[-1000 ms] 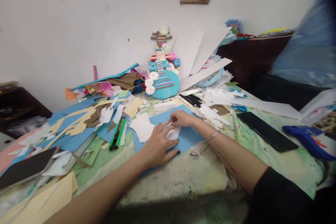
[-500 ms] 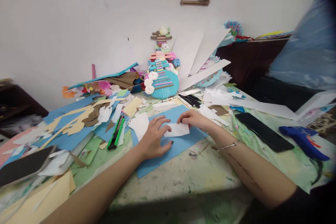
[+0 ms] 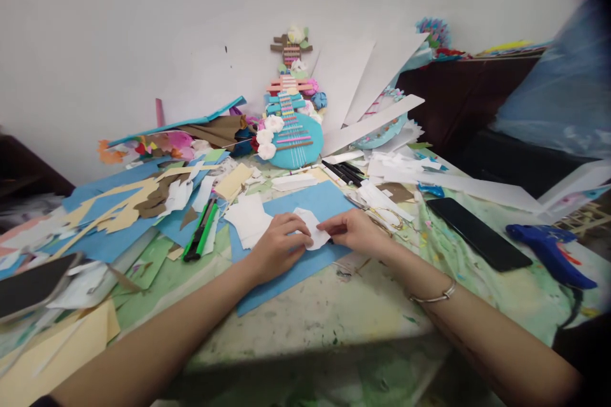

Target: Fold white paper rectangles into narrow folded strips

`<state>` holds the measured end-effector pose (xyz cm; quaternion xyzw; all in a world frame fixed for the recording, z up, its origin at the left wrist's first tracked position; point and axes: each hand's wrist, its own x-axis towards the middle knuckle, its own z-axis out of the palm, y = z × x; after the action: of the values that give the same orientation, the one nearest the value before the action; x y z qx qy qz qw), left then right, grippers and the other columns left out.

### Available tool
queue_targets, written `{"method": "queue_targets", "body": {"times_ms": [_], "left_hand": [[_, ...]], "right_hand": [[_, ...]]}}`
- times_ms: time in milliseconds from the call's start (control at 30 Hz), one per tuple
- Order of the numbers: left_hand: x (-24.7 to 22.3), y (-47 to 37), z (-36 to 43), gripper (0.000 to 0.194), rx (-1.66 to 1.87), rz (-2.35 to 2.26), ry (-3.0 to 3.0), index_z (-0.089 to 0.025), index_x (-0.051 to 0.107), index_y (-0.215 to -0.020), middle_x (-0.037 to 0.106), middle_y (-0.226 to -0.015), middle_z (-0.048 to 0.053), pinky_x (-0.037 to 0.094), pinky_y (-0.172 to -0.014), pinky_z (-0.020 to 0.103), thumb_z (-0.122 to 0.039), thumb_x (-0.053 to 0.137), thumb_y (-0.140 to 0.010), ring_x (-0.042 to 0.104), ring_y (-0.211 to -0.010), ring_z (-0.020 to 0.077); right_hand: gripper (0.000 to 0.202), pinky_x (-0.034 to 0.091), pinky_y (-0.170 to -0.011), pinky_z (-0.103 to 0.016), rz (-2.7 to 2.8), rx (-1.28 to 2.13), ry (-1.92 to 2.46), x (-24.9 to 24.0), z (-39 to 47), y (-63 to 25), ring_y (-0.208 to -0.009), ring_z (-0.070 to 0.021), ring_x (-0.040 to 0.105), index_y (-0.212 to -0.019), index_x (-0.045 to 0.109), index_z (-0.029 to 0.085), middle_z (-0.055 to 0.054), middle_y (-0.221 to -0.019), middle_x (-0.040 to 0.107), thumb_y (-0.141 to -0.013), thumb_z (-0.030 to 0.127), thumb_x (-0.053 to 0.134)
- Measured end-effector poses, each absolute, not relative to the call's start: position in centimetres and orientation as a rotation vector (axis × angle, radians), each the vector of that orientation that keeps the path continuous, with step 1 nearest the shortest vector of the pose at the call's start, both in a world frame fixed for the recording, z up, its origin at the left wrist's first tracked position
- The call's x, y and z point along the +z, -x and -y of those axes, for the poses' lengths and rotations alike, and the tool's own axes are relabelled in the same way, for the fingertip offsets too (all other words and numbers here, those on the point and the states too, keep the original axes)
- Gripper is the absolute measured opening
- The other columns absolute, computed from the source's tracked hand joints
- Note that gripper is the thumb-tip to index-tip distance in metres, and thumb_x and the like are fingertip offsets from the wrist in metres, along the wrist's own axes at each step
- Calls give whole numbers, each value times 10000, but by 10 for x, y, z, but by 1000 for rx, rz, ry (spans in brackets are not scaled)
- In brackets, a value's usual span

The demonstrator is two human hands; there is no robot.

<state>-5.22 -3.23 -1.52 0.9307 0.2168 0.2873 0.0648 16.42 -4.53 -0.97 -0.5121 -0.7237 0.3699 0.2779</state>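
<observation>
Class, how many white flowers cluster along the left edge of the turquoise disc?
3: an upper flower, a middle flower set furthest left, and a lower flower. Others may be hidden behind them.

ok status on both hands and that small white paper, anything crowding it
Left hand and right hand both on small white paper, over blue sheet. White paper stack close by left hand.

The place was a craft work area. Paper scraps (image 3: 179, 194) and a glue gun (image 3: 554, 251) covered the table (image 3: 334, 318).
</observation>
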Motion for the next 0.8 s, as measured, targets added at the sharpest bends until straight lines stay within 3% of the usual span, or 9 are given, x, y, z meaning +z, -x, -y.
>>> {"method": "queue_targets", "body": {"times_ms": [100, 200, 367, 800], "left_hand": [[-13, 56, 28, 194, 722, -560, -2665, -206, 694, -904, 667, -883, 59, 456, -824, 332, -177, 511, -846, 578, -888, 169], [-12, 58, 23, 165, 636, -525, -2504, -200, 708, -900, 672, -881, 65, 471, -788, 298, -214, 557, -836, 602, -843, 158], [-12, 60, 17, 100, 601, -494, -2350, -183, 703, -826, 676, -864, 57, 463, -827, 288, -245, 627, -804, 609, -848, 158], [-13, 52, 21, 105, 587, -620, -2409, -184, 629, -773, 592, -903, 46, 405, -866, 323, -208, 546, -833, 535, -908, 180]], "right_hand": [[332, 465, -726, -251, 2176, 708, 1312, -5, 48, -166, -782, -173, 650, -951, 732, 195, -35, -860, 727, -669, 61, 620], [221, 441, -716, -234, 2294, 641, 1229, 0, 50, -169, -789, -157, 630, -856, 751, 209, -31, -846, 716, -713, 88, 635], [157, 425, -709, -235, 2360, 667, 1126, -1, 47, -171, -759, -142, 590, -798, 751, 223, -25, -790, 675, -745, 122, 644], [104, 426, -724, -253, 2325, 832, 1032, -12, 41, -168, -760, -139, 564, -832, 719, 178, -34, -836, 607, -789, 180, 624]]}}
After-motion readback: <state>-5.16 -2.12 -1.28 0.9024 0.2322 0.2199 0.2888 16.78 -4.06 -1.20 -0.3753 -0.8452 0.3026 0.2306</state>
